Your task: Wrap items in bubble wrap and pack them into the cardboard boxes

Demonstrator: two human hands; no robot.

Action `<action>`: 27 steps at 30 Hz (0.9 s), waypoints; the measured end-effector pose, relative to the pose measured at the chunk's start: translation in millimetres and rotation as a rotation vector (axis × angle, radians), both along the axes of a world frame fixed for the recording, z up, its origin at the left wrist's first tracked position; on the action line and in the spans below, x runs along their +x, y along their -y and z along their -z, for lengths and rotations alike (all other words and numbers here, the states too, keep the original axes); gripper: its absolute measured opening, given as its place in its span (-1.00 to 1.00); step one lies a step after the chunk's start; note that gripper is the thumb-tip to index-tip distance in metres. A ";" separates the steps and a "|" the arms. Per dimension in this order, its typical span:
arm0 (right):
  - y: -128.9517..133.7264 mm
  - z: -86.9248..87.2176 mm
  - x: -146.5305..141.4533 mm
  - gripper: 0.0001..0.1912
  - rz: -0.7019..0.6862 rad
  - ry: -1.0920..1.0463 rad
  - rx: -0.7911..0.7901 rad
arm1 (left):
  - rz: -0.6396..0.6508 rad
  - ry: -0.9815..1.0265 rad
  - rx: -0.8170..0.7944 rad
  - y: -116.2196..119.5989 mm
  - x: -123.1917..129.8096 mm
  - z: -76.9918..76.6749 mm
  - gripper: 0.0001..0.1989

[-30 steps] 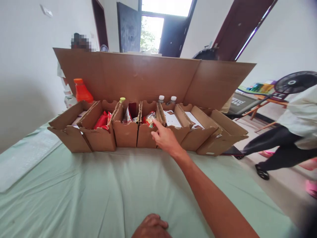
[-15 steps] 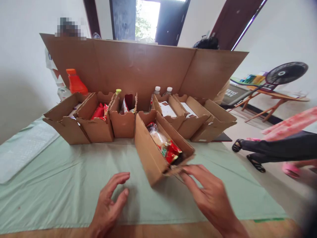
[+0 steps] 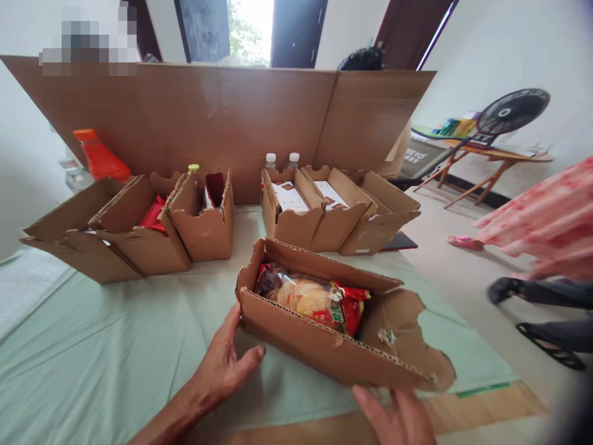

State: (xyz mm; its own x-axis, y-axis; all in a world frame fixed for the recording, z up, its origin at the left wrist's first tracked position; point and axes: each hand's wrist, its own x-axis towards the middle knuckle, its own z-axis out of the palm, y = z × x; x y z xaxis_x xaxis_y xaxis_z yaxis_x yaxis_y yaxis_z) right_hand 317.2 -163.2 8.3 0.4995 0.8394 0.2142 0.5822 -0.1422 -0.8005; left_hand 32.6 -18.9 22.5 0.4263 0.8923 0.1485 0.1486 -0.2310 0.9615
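Note:
A cardboard box (image 3: 324, 346) with an open top lies turned sideways on the green cloth, near the table's front edge. Inside it is a clear and red snack bag (image 3: 319, 300) with round, pale crackers showing. My left hand (image 3: 227, 361) is at the box's left end, fingertips against its corner and thumb spread apart. Low on the near long wall, my right hand (image 3: 393, 415) has its fingers apart at the bottom edge; whether they press on it I cannot tell. The box's right end flap (image 3: 407, 334) leans outward and has a torn patch.
Similar cardboard boxes (image 3: 204, 232) stand in a row behind, some holding red or white packs. An orange bottle (image 3: 99, 157) and capped bottles (image 3: 291, 162) are behind them, before a tall cardboard panel (image 3: 259, 117). People's legs (image 3: 546, 321) show at right, beyond the table.
The box has come out of the row toward me and turned so its long side faces me. My right hand has left its end flap and moved down to the near wall; my left hand has reached its left end.

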 end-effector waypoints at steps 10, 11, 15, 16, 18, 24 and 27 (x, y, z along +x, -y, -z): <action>-174.2 -37.2 30.4 -0.48 -0.258 -0.210 0.119 | -0.165 -0.067 0.110 -51.6 10.2 9.7 -0.18; -178.1 -30.6 29.9 -0.47 -0.245 -0.225 0.109 | -0.186 -0.084 0.112 -54.0 12.1 17.7 -0.18; -173.2 -6.0 27.2 -0.52 -0.169 -0.177 0.064 | -0.300 -0.140 0.146 -48.6 14.2 39.5 -0.30; -171.4 -3.5 27.2 -0.55 -0.154 -0.139 0.055 | -0.320 -0.153 0.161 -45.7 13.7 40.8 -0.33; -169.7 -4.1 27.5 -0.59 -0.139 -0.073 0.032 | -0.334 -0.171 0.191 -41.3 12.6 39.6 -0.36; -153.7 -16.1 32.0 -0.60 -0.069 0.094 -0.044 | -0.210 -0.113 0.262 -37.5 13.3 33.9 -0.25; -134.5 -3.8 46.4 -0.59 -0.042 0.139 -0.119 | -0.073 -0.092 0.234 -37.1 14.4 31.0 -0.15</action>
State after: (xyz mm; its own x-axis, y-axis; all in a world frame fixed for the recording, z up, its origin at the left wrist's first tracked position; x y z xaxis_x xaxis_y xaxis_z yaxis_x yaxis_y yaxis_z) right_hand 363.6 -28.7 12.1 0.4362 0.8823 0.1768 0.6938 -0.2046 -0.6905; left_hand 47.0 18.2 -8.5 0.3834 0.8672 0.3177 0.2576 -0.4307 0.8649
